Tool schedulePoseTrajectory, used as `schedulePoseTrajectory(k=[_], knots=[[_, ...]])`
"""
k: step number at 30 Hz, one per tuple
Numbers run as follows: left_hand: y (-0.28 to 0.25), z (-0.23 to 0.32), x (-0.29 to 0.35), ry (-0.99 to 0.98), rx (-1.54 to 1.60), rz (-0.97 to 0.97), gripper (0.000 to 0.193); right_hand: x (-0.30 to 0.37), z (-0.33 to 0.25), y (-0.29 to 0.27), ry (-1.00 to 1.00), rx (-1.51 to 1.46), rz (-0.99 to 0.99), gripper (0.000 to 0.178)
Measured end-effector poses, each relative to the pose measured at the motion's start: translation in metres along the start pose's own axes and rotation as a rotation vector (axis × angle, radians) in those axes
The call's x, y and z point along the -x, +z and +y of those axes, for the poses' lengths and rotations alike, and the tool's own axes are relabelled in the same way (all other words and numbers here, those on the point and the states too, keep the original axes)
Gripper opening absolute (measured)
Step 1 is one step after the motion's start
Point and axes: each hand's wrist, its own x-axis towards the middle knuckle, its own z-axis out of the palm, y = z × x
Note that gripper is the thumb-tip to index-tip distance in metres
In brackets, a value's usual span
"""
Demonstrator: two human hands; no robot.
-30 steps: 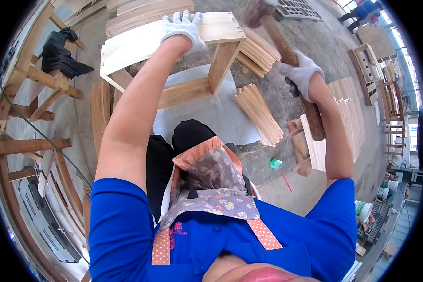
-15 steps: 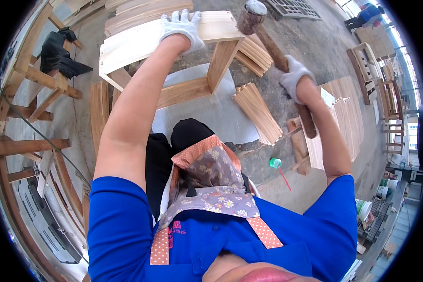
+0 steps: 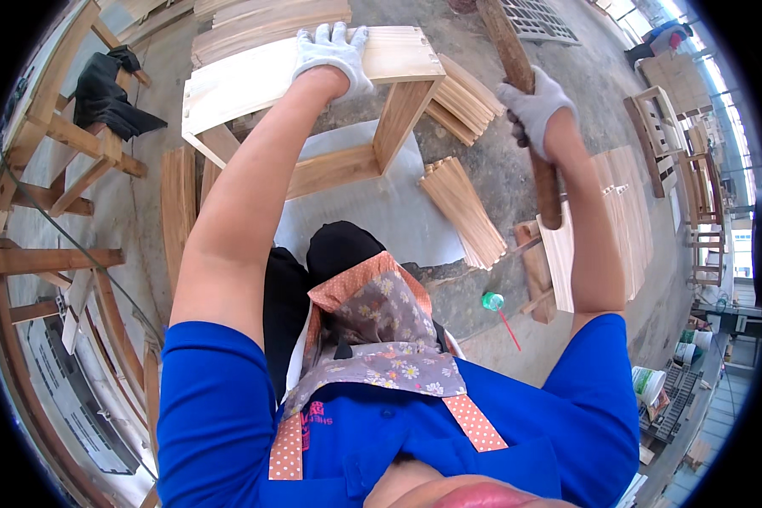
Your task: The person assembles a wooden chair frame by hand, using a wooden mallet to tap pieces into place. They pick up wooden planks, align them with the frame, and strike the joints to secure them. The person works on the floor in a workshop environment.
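Overhead, a wooden mallet is gripped in the gloved right hand, its fingers wrapped fully around the handle; the head is cut off at the upper edge. The wooden frame is pinned by the gloved left hand, laid flat with fingers spread across the top rail and nothing enclosed. The frame stands on a pale sheet on the concrete floor, straight ahead of the knees.

A glancing blow could be risked, since the left hand sits on the very rail likely to be struck; the fingers could be caught. An off-centre hit could also rack the joints or tip the frame.

Bundles of slats are spread on the floor, with more frames at left, a dark cloth draped over 1, and a green bottle cap nearby.
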Motion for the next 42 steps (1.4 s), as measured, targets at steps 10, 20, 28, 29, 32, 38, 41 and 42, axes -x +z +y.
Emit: schedulePoseTrajectory(k=[10,20,28,29,32,38,41,42], knots=[[0.002,-0.001,-0.001,-0.002,0.009,0.008,0.094,-0.016,0.008,0.022,-0.139,0.001,0.051,0.037],[0.003,0.001,-0.004,0.012,-0.003,0.01,0.094,-0.046,0.02,0.035,-0.06,0.204,-0.092,0.032],[0.002,-0.002,-0.002,-0.004,-0.009,0.006,0.094,-0.028,-0.002,0.028,-0.13,0.016,0.066,0.033],[0.001,0.002,-0.004,0.008,-0.002,0.007,0.094,-0.037,0.012,0.025,-0.092,0.126,0.008,0.034],[0.002,0.004,-0.005,0.014,0.001,0.009,0.094,-0.033,0.003,0.002,0.023,0.073,-0.13,0.037],[-0.001,0.005,-0.002,0.009,0.002,-0.012,0.094,-0.014,0.019,0.021,-0.143,0.278,-0.009,0.037],[0.0,0.002,-0.001,0.007,-0.004,-0.014,0.094,-0.016,0.005,-0.007,0.075,0.038,-0.151,0.037],[0.001,0.0,-0.002,0.003,-0.007,-0.012,0.094,-0.01,0.003,-0.003,0.036,-0.027,-0.089,0.037]])
